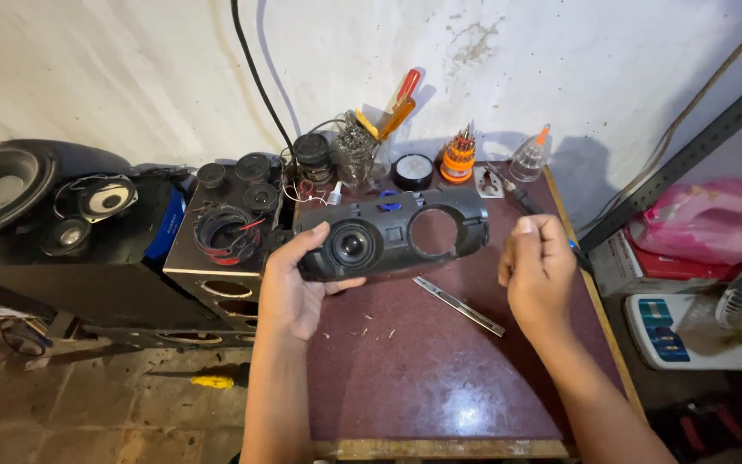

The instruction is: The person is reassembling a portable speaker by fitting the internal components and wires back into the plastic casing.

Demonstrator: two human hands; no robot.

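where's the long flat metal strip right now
In the head view, the long flat metal strip lies on the maroon table, below the black speaker housing and between both hands, nearer the right hand.

Left hand (292, 288): forearm comes up from the bottom edge, palm open, thumb over the front and fingers wrapped behind the left end of the black speaker housing (392, 232). Right hand (538, 268): just right of the housing, not touching it, fingers curled in a loose fist, back of hand to camera, forearm angling in from lower right.
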